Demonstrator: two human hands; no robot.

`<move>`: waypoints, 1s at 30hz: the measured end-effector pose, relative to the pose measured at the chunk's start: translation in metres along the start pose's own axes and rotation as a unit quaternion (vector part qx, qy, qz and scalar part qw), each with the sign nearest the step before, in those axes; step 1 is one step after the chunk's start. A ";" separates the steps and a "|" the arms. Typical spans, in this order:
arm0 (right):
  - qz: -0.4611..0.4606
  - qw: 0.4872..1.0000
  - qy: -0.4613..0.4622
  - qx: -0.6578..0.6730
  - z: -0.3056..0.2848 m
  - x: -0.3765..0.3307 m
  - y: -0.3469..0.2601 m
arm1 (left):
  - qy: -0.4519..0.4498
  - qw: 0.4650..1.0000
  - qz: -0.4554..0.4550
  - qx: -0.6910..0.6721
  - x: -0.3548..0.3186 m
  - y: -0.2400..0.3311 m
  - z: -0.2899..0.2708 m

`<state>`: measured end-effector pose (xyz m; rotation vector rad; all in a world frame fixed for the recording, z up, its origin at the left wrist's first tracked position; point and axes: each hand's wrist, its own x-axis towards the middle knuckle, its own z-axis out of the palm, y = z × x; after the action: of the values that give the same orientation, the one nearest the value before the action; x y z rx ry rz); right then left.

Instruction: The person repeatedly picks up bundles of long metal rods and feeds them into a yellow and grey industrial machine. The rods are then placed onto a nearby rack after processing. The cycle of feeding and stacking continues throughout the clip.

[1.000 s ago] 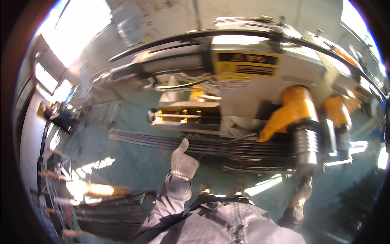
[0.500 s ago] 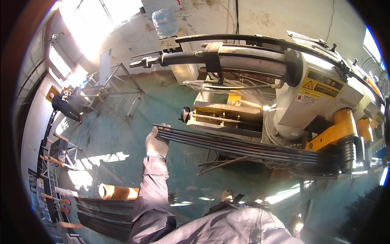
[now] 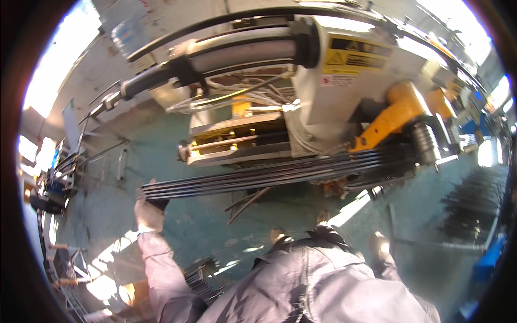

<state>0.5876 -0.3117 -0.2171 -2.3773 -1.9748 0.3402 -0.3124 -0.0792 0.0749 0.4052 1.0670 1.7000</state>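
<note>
A bundle of long dark metal rods [image 3: 237,182] stretches from my left hand to the machine on the right. My left hand [image 3: 148,211], in a pale glove, closes round the bundle's left end, with the arm reaching out to the left. The rods' right part passes under the machine's yellow arm [image 3: 385,126], by a ribbed metal cylinder [image 3: 424,142]; what grips them there is hard to make out. My right hand [image 3: 381,243] hangs low by my right side, blurred and partly in glare. No object shows in it, and its fingers are not distinct.
The large pale machine [image 3: 328,102] with warning labels fills the far side. Below its long cylinder sits a frame with a threaded shaft [image 3: 226,143]. More dark rods lie in stacks at the right [image 3: 468,207] and lower left [image 3: 200,282]. My shoes stand on the green floor [image 3: 215,229].
My view has turned to the right, so the machine and rods appear farther left. My left hand keeps its hold on the rods' end. My right hand shows higher in view.
</note>
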 end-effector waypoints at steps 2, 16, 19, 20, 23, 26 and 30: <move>-0.066 0.996 -0.051 -0.024 -0.020 0.026 -0.019 | 0.004 1.000 -0.001 0.005 0.005 -0.001 -0.005; 0.247 0.903 -0.066 0.345 -0.105 0.198 -0.007 | 0.194 0.436 0.161 0.864 -0.065 -0.183 0.057; 0.255 0.908 -0.094 0.320 -0.097 0.208 0.040 | 0.067 0.371 0.208 0.903 -0.109 -0.278 0.154; 0.257 0.907 -0.104 0.316 -0.092 0.208 0.055 | 0.024 0.355 0.183 0.916 -0.118 -0.301 0.184; 0.258 0.908 -0.128 0.305 -0.065 0.208 0.100 | -0.110 0.383 0.208 0.893 -0.138 -0.348 0.247; 0.247 0.908 -0.139 0.307 -0.024 0.214 0.140 | -0.150 0.424 0.238 0.861 -0.147 -0.354 0.269; 0.177 0.890 -0.093 0.410 0.018 0.234 0.163 | -0.161 0.464 0.236 0.839 -0.145 -0.339 0.270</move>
<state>0.7813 -0.1167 -0.2952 -2.1133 -1.0525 1.1749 0.1348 -0.0636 -0.0187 2.2985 2.1236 0.1602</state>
